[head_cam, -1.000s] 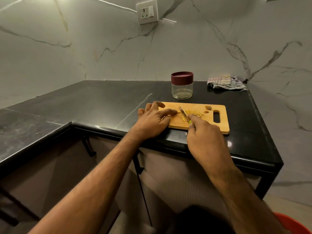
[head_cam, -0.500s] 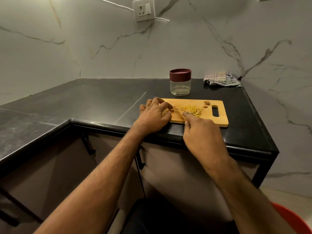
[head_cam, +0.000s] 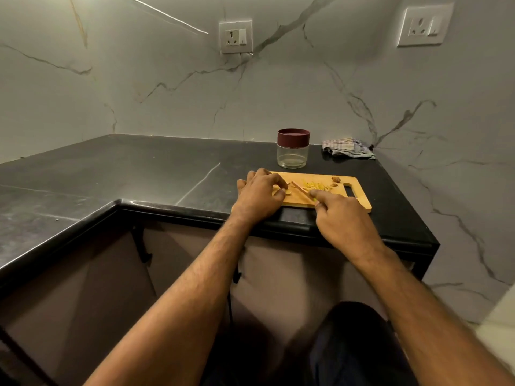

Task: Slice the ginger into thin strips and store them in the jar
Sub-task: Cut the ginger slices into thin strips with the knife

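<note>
A wooden cutting board point(head_cam: 359, 200) lies near the front edge of the black counter. On it sits a small heap of yellow ginger strips point(head_cam: 315, 185), with two brown ginger bits point(head_cam: 335, 179) further right. My left hand point(head_cam: 259, 195) rests at the board's left end, its fingers curled over a small ginger piece point(head_cam: 289, 193). My right hand point(head_cam: 338, 214) grips a knife point(head_cam: 300, 190), index finger laid along its back; the blade angles toward my left fingertips. A glass jar point(head_cam: 293, 156) with a maroon lid stands shut behind the board.
A striped cloth point(head_cam: 347, 147) lies bunched in the counter's back right corner. The black counter point(head_cam: 139, 174) runs off to the left in an L shape. Its right edge drops away just past the board. Marble walls carry two sockets point(head_cam: 235, 37).
The camera has tilted up, so the board sits lower in view. My hands stay at the board; the knife blade has shifted slightly left, away from the strip heap.
</note>
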